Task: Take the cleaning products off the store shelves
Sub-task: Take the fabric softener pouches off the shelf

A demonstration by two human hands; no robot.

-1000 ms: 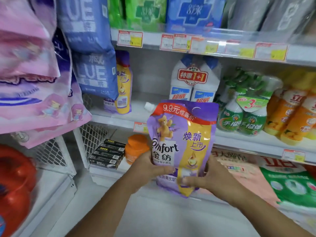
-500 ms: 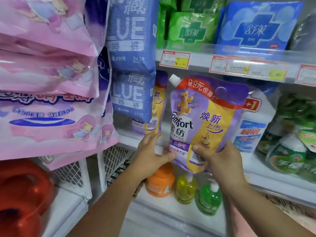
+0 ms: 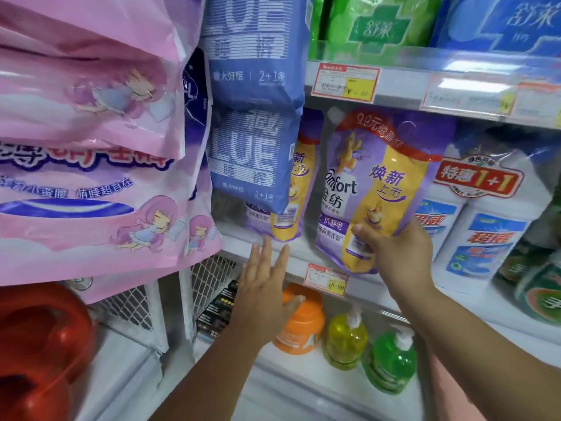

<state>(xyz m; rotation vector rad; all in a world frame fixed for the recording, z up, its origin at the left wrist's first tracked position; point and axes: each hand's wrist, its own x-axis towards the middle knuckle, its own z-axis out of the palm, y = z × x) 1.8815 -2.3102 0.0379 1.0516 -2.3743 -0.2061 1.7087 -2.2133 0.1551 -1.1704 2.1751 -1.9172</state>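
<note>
Your right grip (image 3: 397, 256) pinches the lower part of one purple-and-yellow pouch (image 3: 373, 183) reading "Comfort" and "9.9元", held upright at the front of the middle shelf (image 3: 300, 253). Your left grip (image 3: 264, 287) is wide, fingers straight and holding nothing, just below a second matching pouch (image 3: 303, 183) that stands on that shelf half behind a blue pack (image 3: 252, 159) marked "2+1". Right of the held pouch stand two white bottles (image 3: 491, 238) under a red "1+1" label, and the shelf below carries one orange jar (image 3: 303, 326), one yellow bottle (image 3: 346, 338) and one green bottle (image 3: 391, 363).
</note>
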